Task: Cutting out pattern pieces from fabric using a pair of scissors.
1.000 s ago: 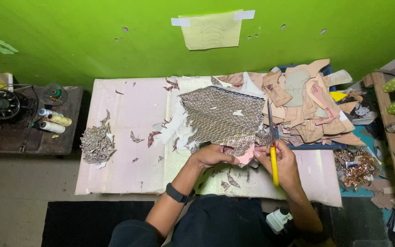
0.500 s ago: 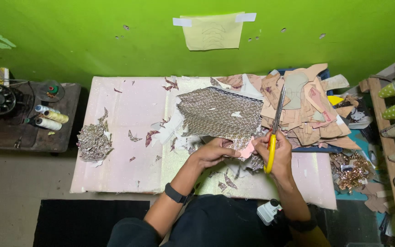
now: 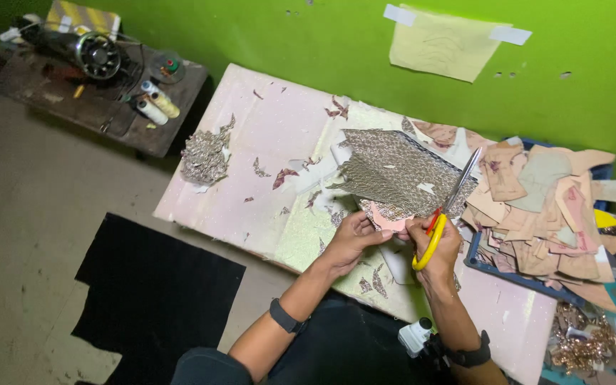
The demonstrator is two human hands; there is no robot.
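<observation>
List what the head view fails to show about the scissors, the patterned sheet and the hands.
- Scissors: the right hand covers part of the yellow handles; whether the blades are biting the sheet is too small to tell.
- Patterned sheet: the near edge is hidden by the left hand.
- Pink piece: mostly hidden between both hands.

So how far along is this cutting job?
Done: a heap of cut pieces fills the tray at right, and trimmings lie on the table. In hand: the left hand steadies the patterned sheet while the right hand works scissors. Left: most of that sheet is uncut.
</observation>
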